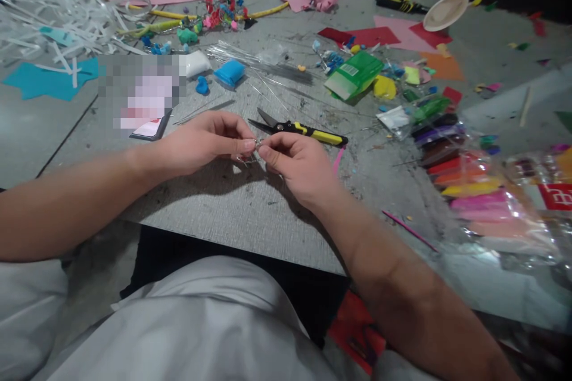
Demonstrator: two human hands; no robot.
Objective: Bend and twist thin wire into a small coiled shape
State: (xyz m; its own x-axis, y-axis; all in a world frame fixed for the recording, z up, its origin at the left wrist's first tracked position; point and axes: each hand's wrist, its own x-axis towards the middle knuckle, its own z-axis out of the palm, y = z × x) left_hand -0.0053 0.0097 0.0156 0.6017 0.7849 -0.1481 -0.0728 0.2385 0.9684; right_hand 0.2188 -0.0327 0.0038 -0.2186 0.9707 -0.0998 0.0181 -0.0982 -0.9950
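Note:
Near the table's front edge, my left hand and my right hand meet fingertip to fingertip. Both pinch a small piece of thin bent wire, partly hidden by the fingers. A little red shows beside it, too small to make out. Just behind my right hand lies a pair of snips with black and yellow handles, its blades apart and pointing left. Loose straight wires are spread farther back. A phone with a lit, blurred screen lies to the left of my left hand.
Clay packets, blue and green, lie behind the hands. On the right are bags of coloured clay and a thin pink stick. White paper strips pile up at far left; a utility knife lies at the back.

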